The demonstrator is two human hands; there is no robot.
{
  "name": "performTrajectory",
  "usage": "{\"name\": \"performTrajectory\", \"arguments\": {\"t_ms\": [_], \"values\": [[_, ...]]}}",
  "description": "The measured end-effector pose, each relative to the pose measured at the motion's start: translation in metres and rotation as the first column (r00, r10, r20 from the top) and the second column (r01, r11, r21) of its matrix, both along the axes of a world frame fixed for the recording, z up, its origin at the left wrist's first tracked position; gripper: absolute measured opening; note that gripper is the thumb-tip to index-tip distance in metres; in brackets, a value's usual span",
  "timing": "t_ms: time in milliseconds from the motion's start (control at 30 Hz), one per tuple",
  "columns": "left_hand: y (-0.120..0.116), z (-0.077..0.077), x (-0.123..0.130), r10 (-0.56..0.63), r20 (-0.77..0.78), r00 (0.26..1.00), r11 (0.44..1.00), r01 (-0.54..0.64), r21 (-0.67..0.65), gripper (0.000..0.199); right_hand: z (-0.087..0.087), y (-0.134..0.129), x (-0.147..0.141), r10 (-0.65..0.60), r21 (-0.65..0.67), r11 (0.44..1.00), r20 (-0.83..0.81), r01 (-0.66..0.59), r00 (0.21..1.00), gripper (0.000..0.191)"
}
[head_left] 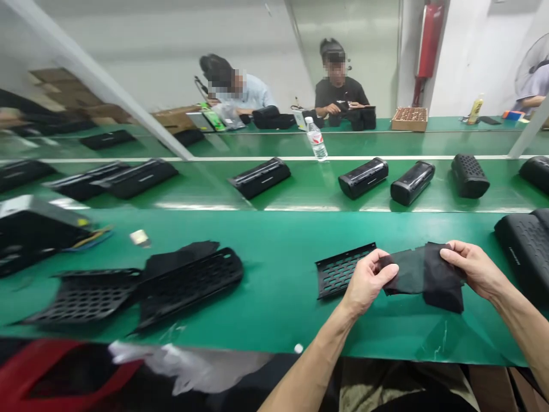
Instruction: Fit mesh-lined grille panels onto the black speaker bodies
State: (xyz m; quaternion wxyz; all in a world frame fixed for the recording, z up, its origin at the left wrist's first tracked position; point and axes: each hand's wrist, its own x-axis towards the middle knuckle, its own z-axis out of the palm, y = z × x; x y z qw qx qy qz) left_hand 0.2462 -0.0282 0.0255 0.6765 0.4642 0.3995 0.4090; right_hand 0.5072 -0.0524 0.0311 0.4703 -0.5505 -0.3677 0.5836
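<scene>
Between my hands, above the green table, is a thin black mesh cloth [407,274], see-through on its left part and darker where it overlaps on the right. My left hand [369,280] pinches its left end between thumb and fingers. At the upper right edge my right hand [474,266] grips it the same way. Just behind my left hand lies a black perforated grille [338,274], partly hidden by that hand. Further left on the table rest larger perforated black grilles [193,286], with another dark cloth piece [178,257] among them.
A large black speaker-like housing [523,252] stands at the right. Several black cylindrical units [364,177] lie along the strip behind the table, near a water bottle [316,140]. Two people work at the far bench [257,137]. A plastic bag [180,366] hangs below the front edge.
</scene>
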Motion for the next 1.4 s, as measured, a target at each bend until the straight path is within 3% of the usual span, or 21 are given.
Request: {"name": "performTrajectory", "arguments": {"t_ms": [167,333,800,933,1033,1133,1233,1333,1400], "values": [[-0.009,-0.006,-0.047,0.181,-0.06,0.982,0.983,-0.183,-0.031,0.056,-0.01,0.014,-0.032,0.147,-0.017,0.989,0.027,-0.146,0.989,0.06],[-0.016,-0.011,-0.078,0.262,-0.135,0.956,0.965,-0.263,0.013,0.054,-0.014,0.027,-0.054,0.248,-0.018,0.969,0.077,-0.247,0.966,0.058],[-0.01,-0.023,-0.114,0.345,-0.208,0.915,0.938,-0.331,0.098,0.043,-0.021,0.062,-0.082,0.335,0.008,0.939,0.204,-0.344,0.92,0.061],[-0.003,-0.016,-0.122,0.388,-0.238,0.89,0.919,-0.354,0.173,0.033,-0.02,0.074,-0.085,0.308,0.104,0.931,0.289,-0.35,0.906,0.057],[-0.002,-0.01,-0.13,0.449,-0.313,0.837,0.858,-0.305,0.414,0.017,-0.019,0.078,-0.085,0.236,0.236,0.911,0.372,-0.337,0.898,0.045],[-0.007,-0.014,-0.139,0.463,-0.453,0.762,0.734,-0.042,0.678,0.015,-0.026,0.073,-0.083,0.214,0.372,0.805,0.545,-0.462,0.81,0.024],[-0.016,-0.027,-0.147,0.428,-0.609,0.668,0.712,0.166,0.682,0.023,-0.039,0.061,-0.078,0.234,0.364,0.671,0.722,-0.646,0.651,0.015],[-0.022,-0.041,-0.157,0.455,-0.609,0.65,0.726,0.125,0.677,0.027,-0.045,0.053,-0.07,0.26,0.286,0.654,0.785,-0.701,0.562,0.022],[-0.02,-0.046,-0.162,0.509,-0.577,0.638,0.755,-0.01,0.656,0.024,-0.044,0.056,-0.068,0.237,0.234,0.711,0.808,-0.663,0.54,0.026]]}}
